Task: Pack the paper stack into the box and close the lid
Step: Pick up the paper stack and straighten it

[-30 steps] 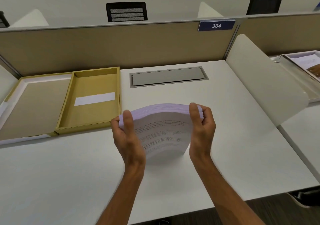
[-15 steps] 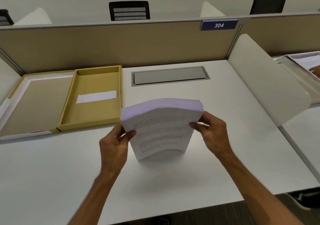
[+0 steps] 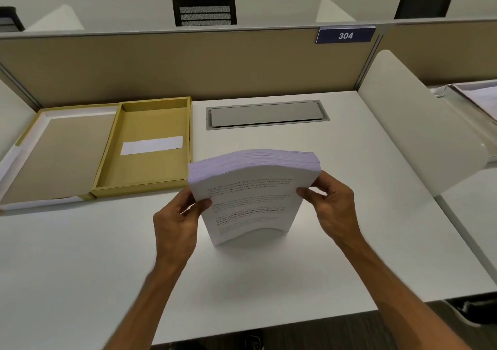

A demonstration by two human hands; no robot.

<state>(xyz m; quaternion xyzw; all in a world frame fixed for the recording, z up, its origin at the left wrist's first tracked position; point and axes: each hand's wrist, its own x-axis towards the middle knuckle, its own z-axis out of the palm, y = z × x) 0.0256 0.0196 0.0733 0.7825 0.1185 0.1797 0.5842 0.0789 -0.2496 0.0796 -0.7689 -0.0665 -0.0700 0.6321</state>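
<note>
Both hands, left hand and right hand, are gripping the paper stack upright on the desk, beside the open box.

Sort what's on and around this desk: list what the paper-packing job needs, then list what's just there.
Needed for the job:
paper stack, stood on edge on the desk
left hand and right hand, gripping its sides
open box tray, holding only a white slip
lid, lying open beside the tray

Just there:
cable hatch
304 sign
white side divider
chairs behind the partition
</note>
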